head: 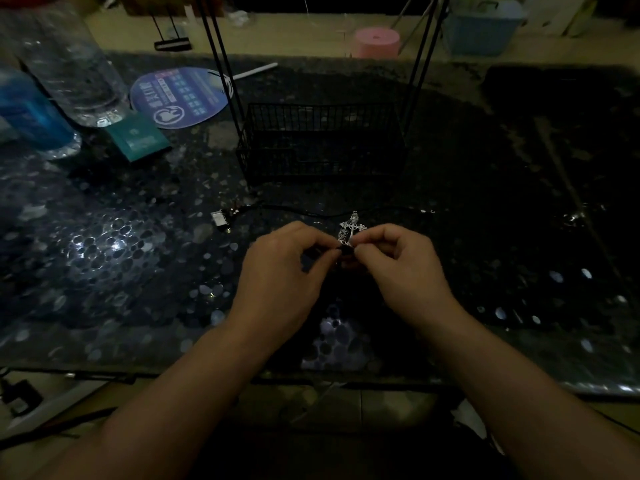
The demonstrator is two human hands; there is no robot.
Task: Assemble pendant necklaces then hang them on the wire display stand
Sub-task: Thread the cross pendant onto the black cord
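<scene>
One head-worn, wide-angle view looks forward and steeply down over a dark pebble-patterned table [114, 244]. It sits close above the near edge, with both forearms entering from the bottom. The black wire basket [322, 143] lies straight ahead at mid-frame; beyond it the table's far edge and pale floor fill the top. Straight lines bow toward the frame's borders.
</scene>
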